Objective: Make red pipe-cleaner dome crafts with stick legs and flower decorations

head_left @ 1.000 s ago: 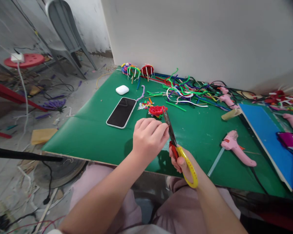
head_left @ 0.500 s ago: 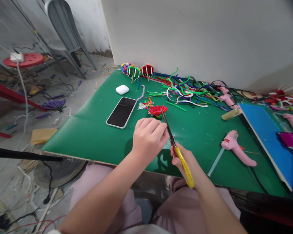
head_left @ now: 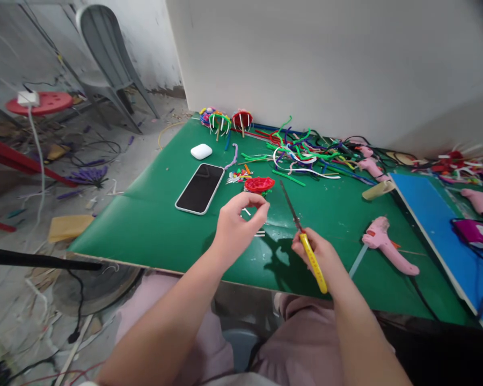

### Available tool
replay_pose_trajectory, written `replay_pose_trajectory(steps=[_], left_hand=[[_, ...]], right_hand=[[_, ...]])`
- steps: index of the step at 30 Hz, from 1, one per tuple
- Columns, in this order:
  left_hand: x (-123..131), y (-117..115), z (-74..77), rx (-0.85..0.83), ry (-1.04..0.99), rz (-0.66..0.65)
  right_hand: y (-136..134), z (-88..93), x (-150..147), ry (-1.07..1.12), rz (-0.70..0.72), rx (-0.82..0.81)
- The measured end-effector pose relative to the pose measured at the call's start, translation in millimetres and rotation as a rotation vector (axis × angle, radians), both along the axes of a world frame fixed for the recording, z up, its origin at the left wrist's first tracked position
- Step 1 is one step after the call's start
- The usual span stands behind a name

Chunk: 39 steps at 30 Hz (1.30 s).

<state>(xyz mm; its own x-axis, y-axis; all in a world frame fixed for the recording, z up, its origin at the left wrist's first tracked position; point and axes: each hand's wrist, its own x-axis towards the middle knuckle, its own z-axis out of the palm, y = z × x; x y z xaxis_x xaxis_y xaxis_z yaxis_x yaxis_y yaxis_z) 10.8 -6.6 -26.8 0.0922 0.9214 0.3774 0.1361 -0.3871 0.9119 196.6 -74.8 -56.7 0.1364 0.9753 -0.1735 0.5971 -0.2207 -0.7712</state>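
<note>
Right hand (head_left: pixel 320 256) grips yellow-handled steel scissors (head_left: pixel 293 212), blades shut; left hand (head_left: pixel 237 225) pinched narrow, contents unclear — fuzzy red flower (head_left: pixel 258 184), smooth green table (head_left: pixel 153 225).

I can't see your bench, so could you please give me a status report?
Right hand holds scissors, blades closed. Left hand pinched above white scraps. Red flower just beyond.

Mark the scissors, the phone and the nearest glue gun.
scissors (head_left: pixel 314 263), head view, yellow handle.
phone (head_left: pixel 200 187), head view, dark screen.
glue gun (head_left: pixel 387 248), head view, pink body.
</note>
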Motion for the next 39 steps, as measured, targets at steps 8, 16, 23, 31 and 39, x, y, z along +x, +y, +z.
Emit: replay_pose_trajectory(steps=[8,16,23,31,39], left_hand=[[1,3,1.0,-0.424,-0.484,-0.219],[1,2,0.8,-0.479,-0.530,-0.263],[4,-7,4.1,-0.555,-0.445,-0.467],[1,-11,0.1,-0.586,-0.454,-0.606],[-2,-14,4.2,-0.654,-0.453,-0.738]], right_hand=[[24,-1.0,42,-0.588,-0.261,0.069],[21,3.1,31,-0.702,-0.180,0.475],[11,54.3,-28,-0.212,0.264,0.793],[13,56.8,-34,0.058,0.222,0.791],[11,58.7,-33,0.304,0.078,0.663]])
